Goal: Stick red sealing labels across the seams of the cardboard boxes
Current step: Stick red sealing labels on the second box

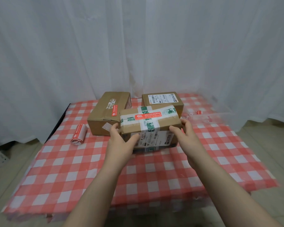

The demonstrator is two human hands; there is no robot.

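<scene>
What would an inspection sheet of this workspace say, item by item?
Surface: table under a red-and-white checked cloth.
Job's things: front box, red label across its taped top; left box, red sticker on top; back box, no red label seen; label roll at left.
Clutter: backing scraps at right.
Hands: left hand and right hand grip the front box's ends.
Cables: nothing seen.
Surroundings: white curtain behind, pale floor.

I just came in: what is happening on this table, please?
A person grips the taped front box with the left hand and right hand at its ends. A red sealing label already lies across its top tape. The back-left box has one too; the back-right box shows none. The label roll lies on the checked tablecloth.
</scene>
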